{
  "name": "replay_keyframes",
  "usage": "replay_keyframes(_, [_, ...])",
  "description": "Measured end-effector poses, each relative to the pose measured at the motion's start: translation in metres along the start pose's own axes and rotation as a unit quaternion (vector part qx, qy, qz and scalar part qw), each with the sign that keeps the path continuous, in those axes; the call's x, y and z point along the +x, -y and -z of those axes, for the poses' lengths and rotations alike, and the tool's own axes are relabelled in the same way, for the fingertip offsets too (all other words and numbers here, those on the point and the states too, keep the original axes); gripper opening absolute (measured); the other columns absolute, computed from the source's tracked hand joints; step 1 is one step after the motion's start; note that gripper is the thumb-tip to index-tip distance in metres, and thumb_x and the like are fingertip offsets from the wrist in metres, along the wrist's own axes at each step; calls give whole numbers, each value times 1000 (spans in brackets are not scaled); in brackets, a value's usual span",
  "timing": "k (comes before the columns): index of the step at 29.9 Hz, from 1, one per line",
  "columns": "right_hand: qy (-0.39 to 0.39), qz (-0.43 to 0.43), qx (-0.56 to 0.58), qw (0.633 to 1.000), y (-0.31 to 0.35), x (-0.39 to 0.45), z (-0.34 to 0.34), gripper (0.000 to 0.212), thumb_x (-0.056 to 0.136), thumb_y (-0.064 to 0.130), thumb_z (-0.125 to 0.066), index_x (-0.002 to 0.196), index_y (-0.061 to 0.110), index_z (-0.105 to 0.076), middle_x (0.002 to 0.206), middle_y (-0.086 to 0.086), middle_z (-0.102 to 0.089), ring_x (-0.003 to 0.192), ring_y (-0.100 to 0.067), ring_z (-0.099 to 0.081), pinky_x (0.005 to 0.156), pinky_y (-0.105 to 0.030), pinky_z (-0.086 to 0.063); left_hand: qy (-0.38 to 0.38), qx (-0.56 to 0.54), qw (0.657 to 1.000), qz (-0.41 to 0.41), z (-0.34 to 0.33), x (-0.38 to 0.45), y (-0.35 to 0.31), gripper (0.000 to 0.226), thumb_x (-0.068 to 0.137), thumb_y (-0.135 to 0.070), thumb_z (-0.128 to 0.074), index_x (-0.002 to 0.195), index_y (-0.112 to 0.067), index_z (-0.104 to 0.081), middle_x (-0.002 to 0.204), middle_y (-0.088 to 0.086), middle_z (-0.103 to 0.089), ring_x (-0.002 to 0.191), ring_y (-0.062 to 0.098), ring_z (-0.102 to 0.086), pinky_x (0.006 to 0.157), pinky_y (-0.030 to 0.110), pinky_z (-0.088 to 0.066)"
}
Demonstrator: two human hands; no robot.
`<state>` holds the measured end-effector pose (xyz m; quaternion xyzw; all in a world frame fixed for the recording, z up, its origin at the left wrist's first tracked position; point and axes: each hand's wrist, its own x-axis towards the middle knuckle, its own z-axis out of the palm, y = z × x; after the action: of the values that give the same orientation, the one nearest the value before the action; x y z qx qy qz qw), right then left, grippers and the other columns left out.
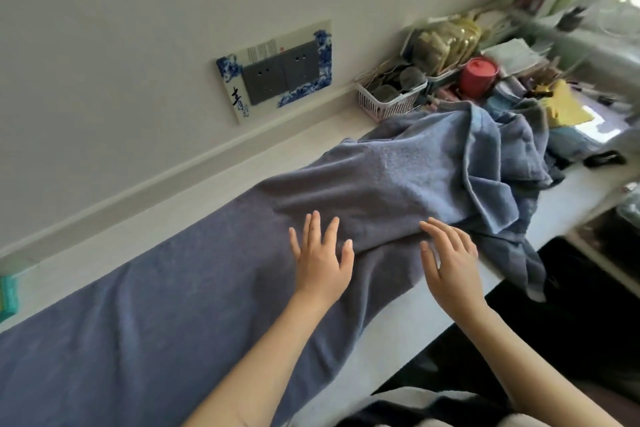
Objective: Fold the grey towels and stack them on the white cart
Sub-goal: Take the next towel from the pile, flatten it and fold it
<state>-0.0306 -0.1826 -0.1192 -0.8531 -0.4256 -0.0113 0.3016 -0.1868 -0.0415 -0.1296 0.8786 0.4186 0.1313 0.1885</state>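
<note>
Both bare forearms reach up from the bottom edge toward the middle of the frame. The left hand (320,260) lies palm down with straight, spread fingers. The right hand (450,258), just beside it, is also palm down, fingers straight and slightly apart.

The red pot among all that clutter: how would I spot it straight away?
Follow the white counter along the wall to its cluttered far right end. Just right of the pink slatted basket stands the red pot, the only bright red thing there, round and lidded.
</note>
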Motion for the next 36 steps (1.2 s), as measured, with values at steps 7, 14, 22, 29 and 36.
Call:
replay_keyframes(7, [-63,-133,27,989,-58,46,27,57,86,33,-64,130,1,-50,134,-26,-46,126,-41,-40,104,-50,-31,-9,-64,997,-50,-21,34,-72,56,89,-42,-35,125,-8,-59,139,27,-44,125,40,-47,104,53,-33])
replay_keyframes(14, [54,-145,-44,987,-96,93,34,63,85,53,-57,141,32,-38,155,-12,-22,141,-29,-20,111,-45,-15,-83,-53,991,-93,-34,66,-112,45,88,-37,-41,113,-7,-65,132,26,-50,121,42,-49,100,51,-39])
replay_keyframes(22, [-26,-100,27,994,-111,113,37,13,74,34,-71,79,23,-77,120,-9,-63,107,-37,-52,91,-45,-32,-63,-114,984,-124,-38,96,-144,47,90,-40,-36,117,-13,-63,126,11,-55,118,28,-49,103,45,-38])
replay_keyframes(29, [-26,-61,179,982,-122,140,116,13,89,15,-63,78,22,-60,61,13,-53,63,6,-50,62,-8,-36,163,-303,921,-184,-9,169,-227,44,97,-34,-35,136,-20,-50,135,0,-51,117,20,-55,100,39,-44])
replay_keyframes(36, [-28,-91,215,972,-125,162,174,14,91,16,-59,82,26,-61,64,13,-54,61,-2,-48,59,-11,-36,349,-189,905,-153,-17,242,-291,61,92,-50,-19,110,-20,-69,122,7,-63,119,20,-52,107,34,-35])
